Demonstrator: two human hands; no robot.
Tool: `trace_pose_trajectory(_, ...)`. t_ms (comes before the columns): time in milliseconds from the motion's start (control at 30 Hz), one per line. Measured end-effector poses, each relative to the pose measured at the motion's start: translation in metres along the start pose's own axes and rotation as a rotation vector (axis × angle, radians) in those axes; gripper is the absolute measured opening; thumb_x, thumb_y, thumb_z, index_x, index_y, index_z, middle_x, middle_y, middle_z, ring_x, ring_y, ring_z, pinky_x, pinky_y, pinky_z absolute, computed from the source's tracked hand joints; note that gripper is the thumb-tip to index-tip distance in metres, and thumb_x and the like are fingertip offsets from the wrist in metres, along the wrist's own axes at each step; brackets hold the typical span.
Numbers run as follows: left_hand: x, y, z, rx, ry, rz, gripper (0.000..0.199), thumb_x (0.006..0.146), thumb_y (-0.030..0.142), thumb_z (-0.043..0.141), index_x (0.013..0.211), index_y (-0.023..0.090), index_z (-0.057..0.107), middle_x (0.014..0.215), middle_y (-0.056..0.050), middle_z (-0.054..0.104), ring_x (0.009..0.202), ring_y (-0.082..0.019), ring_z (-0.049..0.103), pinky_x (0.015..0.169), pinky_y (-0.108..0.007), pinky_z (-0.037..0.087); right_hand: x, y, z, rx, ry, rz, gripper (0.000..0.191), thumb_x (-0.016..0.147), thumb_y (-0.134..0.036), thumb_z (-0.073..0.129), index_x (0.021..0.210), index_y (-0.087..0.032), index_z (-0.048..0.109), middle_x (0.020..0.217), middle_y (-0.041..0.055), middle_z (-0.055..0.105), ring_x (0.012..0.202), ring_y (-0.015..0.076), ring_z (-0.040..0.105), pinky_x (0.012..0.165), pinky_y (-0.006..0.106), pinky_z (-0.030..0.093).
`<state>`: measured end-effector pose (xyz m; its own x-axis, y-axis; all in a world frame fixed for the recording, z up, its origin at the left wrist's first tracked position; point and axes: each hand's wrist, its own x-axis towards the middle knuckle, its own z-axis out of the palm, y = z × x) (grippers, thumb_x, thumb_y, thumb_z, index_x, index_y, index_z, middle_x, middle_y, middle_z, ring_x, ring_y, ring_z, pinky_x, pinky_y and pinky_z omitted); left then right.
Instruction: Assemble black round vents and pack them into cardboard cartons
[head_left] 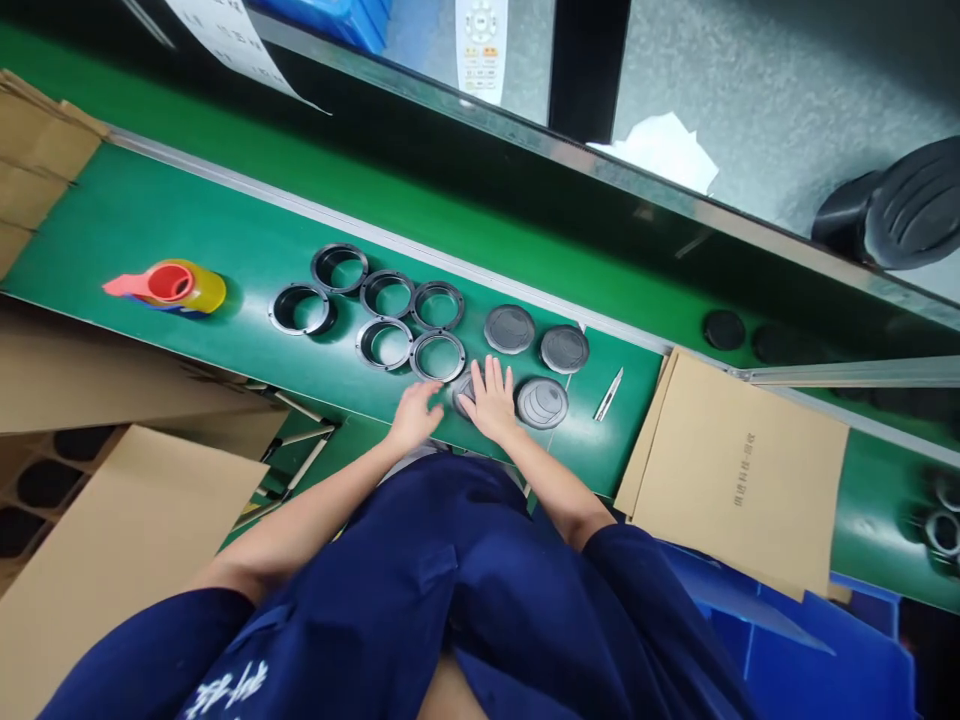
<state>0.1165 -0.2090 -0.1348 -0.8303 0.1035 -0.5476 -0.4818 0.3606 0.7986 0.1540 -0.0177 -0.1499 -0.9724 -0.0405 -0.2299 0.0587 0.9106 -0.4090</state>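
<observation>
My right hand [491, 402] lies flat, fingers spread, over a round grey louvred vent cap [459, 398], which it mostly covers. Just left of it is my left hand [416, 415], with bent fingers apart and nothing visible in them. Its fingertips come close to a black ring [437, 357]. Several more black rings [385, 343] stand in a group to the left, open side up. Around my right hand are three other round vent caps: one at the back [510, 329], one at the back right [565, 349] and a lighter one [542, 402] beside the hand.
On the green bench [247, 225], a yellow tape roll with a red core [184, 287] sits left. A craft knife [609, 395] and cardboard sheets [739, 470] lie right. A shelf [750, 100] overhangs the back. A cardboard box [142, 540] stands lower left, blue bins [847, 660] lower right.
</observation>
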Motion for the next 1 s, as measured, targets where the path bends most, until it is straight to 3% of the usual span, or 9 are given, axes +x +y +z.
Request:
trace_pose_trajectory(133, 0.007, 0.019, 0.053, 0.757, -0.399, 0.507, 0.103, 0.053, 0.011, 0.082, 0.151, 0.029, 0.052, 0.172, -0.014, 0.017, 0.157, -0.047, 0.006, 0.123, -0.067, 0.005, -0.036, 0.048, -0.031, -0.082, 0.094, 0.153, 0.088, 0.092, -0.06, 0.055, 0.165, -0.021, 0.026, 0.172, 0.0202, 0.017, 0.156, 0.0438, 0.015, 0.119, 0.073, 0.014)
trace_pose_trajectory(233, 0.007, 0.026, 0.087, 1.078, -0.454, 0.504, 0.114, 0.05, 0.009, 0.084, 0.154, 0.034, 0.047, 0.17, -0.017, 0.02, 0.153, -0.053, 0.013, 0.119, -0.071, 0.008, -0.07, 0.087, -0.033, -0.148, -0.062, 0.118, 0.092, 0.081, -0.055, 0.066, 0.161, -0.029, 0.032, 0.168, 0.0174, 0.026, 0.151, 0.0462, 0.026, 0.11, 0.07, 0.035)
trace_pose_trajectory(300, 0.01, 0.028, 0.098, 1.125, -0.468, 0.592, 0.11, 0.053, 0.017, 0.087, 0.154, 0.036, 0.048, 0.165, -0.019, 0.03, 0.148, -0.052, 0.026, 0.119, -0.068, 0.01, -0.08, 0.113, -0.021, -0.188, -0.007, 0.149, 0.091, 0.078, -0.055, 0.064, 0.16, -0.03, 0.033, 0.163, 0.0186, 0.031, 0.148, 0.048, 0.031, 0.1, 0.069, 0.044)
trace_pose_trajectory(400, 0.006, 0.032, 0.092, 1.018, -0.434, 0.67, 0.112, 0.054, 0.034, 0.09, 0.156, 0.041, 0.043, 0.157, -0.015, 0.036, 0.14, -0.047, 0.039, 0.117, -0.063, 0.019, -0.086, 0.14, -0.001, -0.141, 0.116, 0.134, 0.099, 0.071, -0.065, 0.063, 0.16, -0.043, 0.026, 0.155, 0.0187, 0.04, 0.137, 0.0551, 0.04, 0.083, 0.077, 0.047)
trace_pose_trajectory(500, -0.024, 0.035, 0.059, 0.783, -0.347, 0.692, 0.119, 0.057, 0.046, 0.088, 0.161, 0.041, 0.031, 0.153, -0.014, 0.034, 0.135, -0.047, 0.044, 0.114, -0.06, 0.029, -0.089, 0.142, 0.0, -0.085, 0.167, 0.145, 0.108, 0.062, -0.074, 0.065, 0.159, -0.05, 0.024, 0.149, 0.0188, 0.044, 0.131, 0.0613, 0.043, 0.076, 0.08, 0.047)
trace_pose_trajectory(600, -0.059, 0.031, -0.002, 0.527, -0.255, 0.682, 0.122, 0.058, 0.052, 0.087, 0.163, 0.036, 0.028, 0.156, -0.016, 0.027, 0.141, -0.049, 0.036, 0.115, -0.059, 0.032, -0.072, 0.109, -0.018, -0.052, 0.162, 0.048, 0.115, 0.06, -0.075, 0.068, 0.161, -0.045, 0.023, 0.145, 0.0199, 0.045, 0.131, 0.0618, 0.044, 0.085, 0.08, 0.047)
trace_pose_trajectory(700, -0.09, 0.009, -0.087, 0.313, -0.083, 0.65, 0.121, 0.058, 0.053, 0.087, 0.163, 0.032, 0.029, 0.16, -0.017, 0.022, 0.147, -0.048, 0.027, 0.119, -0.059, 0.03, -0.03, 0.033, -0.035, -0.001, 0.077, -0.189, 0.114, 0.067, -0.071, 0.067, 0.164, -0.037, 0.019, 0.144, 0.0206, 0.044, 0.136, 0.0557, 0.045, 0.102, 0.077, 0.042)
trace_pose_trajectory(833, -0.136, -0.058, -0.222, 0.155, 0.388, 0.566, 0.121, 0.062, 0.053, 0.086, 0.164, 0.029, 0.024, 0.163, -0.018, 0.02, 0.151, -0.044, 0.023, 0.125, -0.057, 0.023, 0.021, -0.129, -0.023, 0.134, -0.187, -0.573, 0.105, 0.078, -0.058, 0.067, 0.165, -0.03, 0.015, 0.151, 0.0185, 0.042, 0.145, 0.0438, 0.04, 0.115, 0.064, 0.04)
trace_pose_trajectory(1000, -0.164, -0.179, -0.425, 0.087, 0.979, 0.08, 0.118, 0.068, 0.045, 0.083, 0.165, 0.024, 0.019, 0.162, -0.021, 0.021, 0.153, -0.044, 0.019, 0.125, -0.059, 0.019, 0.038, -0.377, 0.061, 0.132, -0.5, -0.912, 0.112, 0.069, -0.04, 0.077, 0.164, -0.03, 0.019, 0.16, 0.0172, 0.03, 0.149, 0.0414, 0.034, 0.118, 0.059, 0.039)
